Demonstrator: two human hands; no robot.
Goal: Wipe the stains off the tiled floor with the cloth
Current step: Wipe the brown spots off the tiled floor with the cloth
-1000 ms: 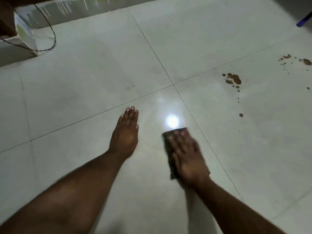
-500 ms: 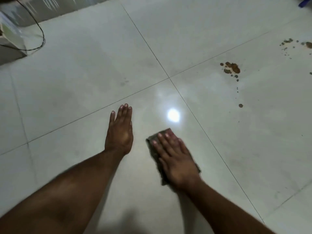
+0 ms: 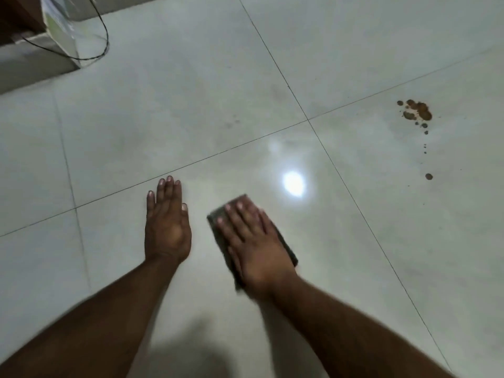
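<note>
My right hand (image 3: 255,241) lies flat on a dark folded cloth (image 3: 218,215), pressing it against the pale tiled floor (image 3: 191,91); most of the cloth is hidden under the palm. My left hand (image 3: 167,222) rests flat on the tile just left of it, fingers together, holding nothing. A cluster of brown stains (image 3: 417,111) sits far to the upper right, with small drops trailing down to a single brown spot (image 3: 428,176). A faint grey smudge (image 3: 233,122) marks the tile above my hands.
A black cable (image 3: 105,36) loops over the floor at the upper left beside a pale plastic-wrapped object (image 3: 61,25) and a low step or ledge (image 3: 32,69). A bright light reflection (image 3: 293,184) glares on the tile right of the cloth.
My right hand has slid the cloth leftward, closer to my left hand. The view has shifted left, so the far-right stains have left the frame.
</note>
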